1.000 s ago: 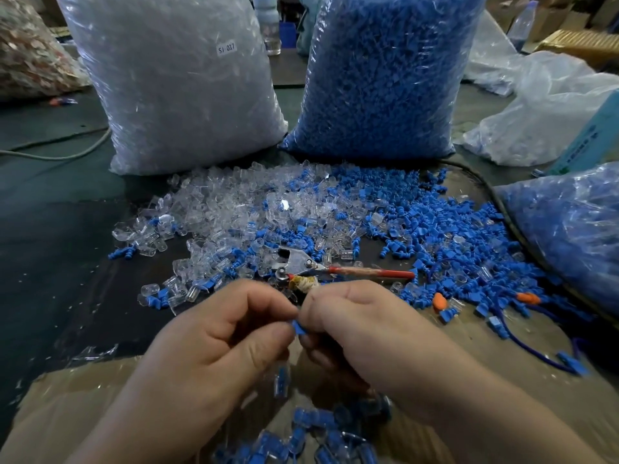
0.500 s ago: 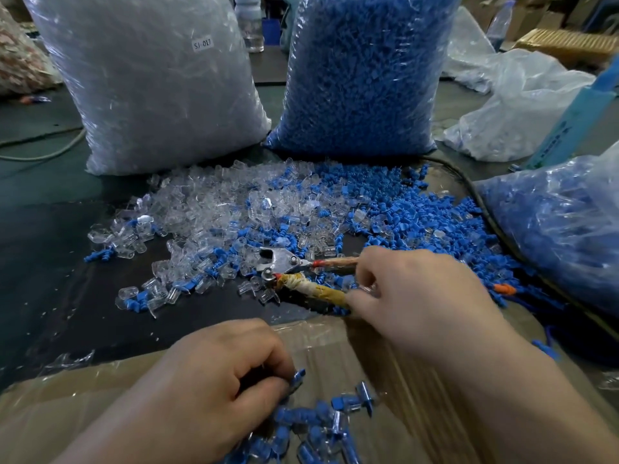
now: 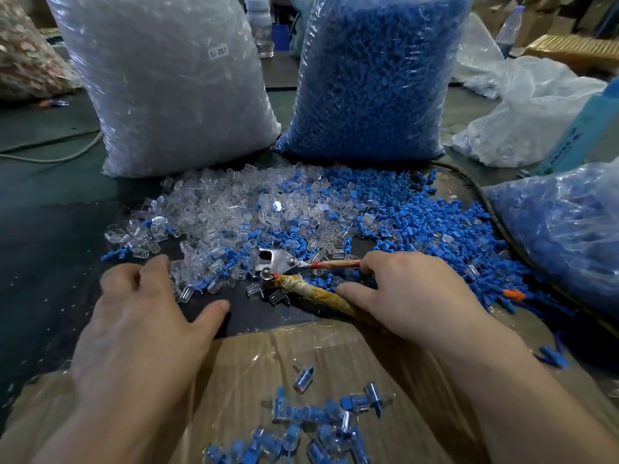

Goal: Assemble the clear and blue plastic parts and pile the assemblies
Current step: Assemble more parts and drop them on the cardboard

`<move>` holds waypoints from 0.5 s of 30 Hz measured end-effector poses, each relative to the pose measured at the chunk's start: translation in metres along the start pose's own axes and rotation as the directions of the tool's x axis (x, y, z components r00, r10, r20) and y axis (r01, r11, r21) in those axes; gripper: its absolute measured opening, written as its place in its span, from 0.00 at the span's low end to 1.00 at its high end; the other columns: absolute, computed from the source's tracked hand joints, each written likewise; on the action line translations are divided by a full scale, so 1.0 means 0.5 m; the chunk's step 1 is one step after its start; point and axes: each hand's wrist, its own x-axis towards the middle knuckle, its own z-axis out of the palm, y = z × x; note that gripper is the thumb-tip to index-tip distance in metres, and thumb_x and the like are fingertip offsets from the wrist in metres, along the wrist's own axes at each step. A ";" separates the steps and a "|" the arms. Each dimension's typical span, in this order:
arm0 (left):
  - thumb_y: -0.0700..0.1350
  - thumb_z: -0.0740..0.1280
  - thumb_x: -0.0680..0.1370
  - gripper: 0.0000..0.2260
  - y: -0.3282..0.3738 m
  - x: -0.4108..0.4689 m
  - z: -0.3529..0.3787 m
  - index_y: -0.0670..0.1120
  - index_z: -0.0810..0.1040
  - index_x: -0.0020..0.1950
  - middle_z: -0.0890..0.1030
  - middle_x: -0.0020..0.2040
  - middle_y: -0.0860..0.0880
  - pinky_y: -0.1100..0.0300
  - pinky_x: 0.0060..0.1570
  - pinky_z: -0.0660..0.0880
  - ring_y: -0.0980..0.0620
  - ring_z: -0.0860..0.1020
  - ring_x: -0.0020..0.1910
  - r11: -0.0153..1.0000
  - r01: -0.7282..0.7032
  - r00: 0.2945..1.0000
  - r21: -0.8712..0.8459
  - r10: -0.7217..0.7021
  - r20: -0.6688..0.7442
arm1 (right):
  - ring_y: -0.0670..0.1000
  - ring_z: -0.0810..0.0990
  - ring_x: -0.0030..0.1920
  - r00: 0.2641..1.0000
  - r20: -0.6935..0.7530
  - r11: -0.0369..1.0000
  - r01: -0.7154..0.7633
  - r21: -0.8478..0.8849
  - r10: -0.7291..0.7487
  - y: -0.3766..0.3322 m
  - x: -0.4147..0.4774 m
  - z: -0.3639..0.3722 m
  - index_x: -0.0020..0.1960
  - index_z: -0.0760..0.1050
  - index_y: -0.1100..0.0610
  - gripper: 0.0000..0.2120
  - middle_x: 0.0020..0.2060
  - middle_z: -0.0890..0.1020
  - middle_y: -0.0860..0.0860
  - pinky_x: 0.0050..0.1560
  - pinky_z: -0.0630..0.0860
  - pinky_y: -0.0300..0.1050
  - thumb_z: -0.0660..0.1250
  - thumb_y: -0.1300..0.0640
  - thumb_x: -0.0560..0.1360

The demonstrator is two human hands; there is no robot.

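Here the left hand [image 3: 144, 329] hovers low over the dark tabletop [image 3: 50, 246], palm down, fingers spread and loosely bent, with nothing in its grasp. Its fingertips [image 3: 157, 264] lie just beside the near edge of the loose clear parts [image 3: 234, 209]. The right hand [image 3: 412, 296] has hold of a pair of pliers [image 3: 278, 262]: its fingers curl over the red upper handle and its thumb lies along the lower handle, which is wrapped in yellowish tape. The metal head of the pliers points left and rests among scattered clear and blue pieces, and the two handles are spread apart.

The clear parts form a wide heap across the middle of the tabletop. At their right side they mix with the blue parts [image 3: 418, 222], which spread further right in a heap of their own. Nearer the person, a cardboard sheet [image 3: 385, 356] with a glossy film over it carries the assemblies [image 3: 318, 420], a small loose pile of clear shells with blue inserts, lying between the two forearms. One assembly lies a little apart, above the rest.

Behind the heaps two full plastic bags stand side by side: the bag of clear parts [image 3: 167, 88], with a small white label, on the left, and the bag of blue parts [image 3: 371, 78] on the right. A third bag [image 3: 562, 229] with blue and clear contents lies at the right edge. A bottle [image 3: 259, 25] shows between the two standing bags, further back
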 end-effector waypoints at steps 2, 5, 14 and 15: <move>0.70 0.67 0.70 0.43 0.007 0.001 -0.005 0.48 0.64 0.78 0.69 0.70 0.41 0.44 0.57 0.76 0.37 0.74 0.65 0.999 -0.006 0.998 0.046 0.003 0.065 | 0.46 0.71 0.34 1.000 0.026 0.999 0.007 0.031 -0.008 -0.003 0.002 -0.003 0.49 0.72 0.47 0.21 0.33 0.73 0.43 0.29 0.64 0.44 0.59 0.30 0.74; 0.65 0.68 0.74 0.36 0.017 -0.007 -0.010 0.48 0.68 0.77 0.73 0.67 0.45 0.48 0.59 0.75 0.43 0.75 0.63 0.994 -0.111 0.989 0.018 0.109 0.103 | 0.42 0.70 0.33 0.998 0.054 0.995 0.028 0.095 -0.033 -0.003 0.001 -0.005 0.50 0.74 0.47 0.15 0.34 0.74 0.44 0.28 0.62 0.41 0.64 0.36 0.75; 0.52 0.73 0.75 0.12 0.029 -0.025 -0.009 0.59 0.81 0.58 0.75 0.47 0.65 0.70 0.41 0.65 0.65 0.74 0.45 0.871 -0.383 0.899 -0.309 0.428 0.090 | 0.46 0.74 0.43 0.987 -0.057 0.941 0.159 0.297 -0.149 -0.024 -0.003 0.009 0.46 0.76 0.48 0.04 0.43 0.74 0.43 0.44 0.72 0.44 0.64 0.53 0.78; 0.52 0.73 0.75 0.11 0.030 -0.027 -0.009 0.59 0.81 0.57 0.75 0.46 0.66 0.72 0.41 0.65 0.68 0.74 0.48 0.854 -0.400 0.888 -0.332 0.451 0.092 | 0.44 0.74 0.43 0.985 -0.057 0.934 0.173 0.311 -0.164 -0.025 -0.002 0.009 0.45 0.75 0.47 0.05 0.43 0.74 0.42 0.43 0.71 0.41 0.64 0.54 0.78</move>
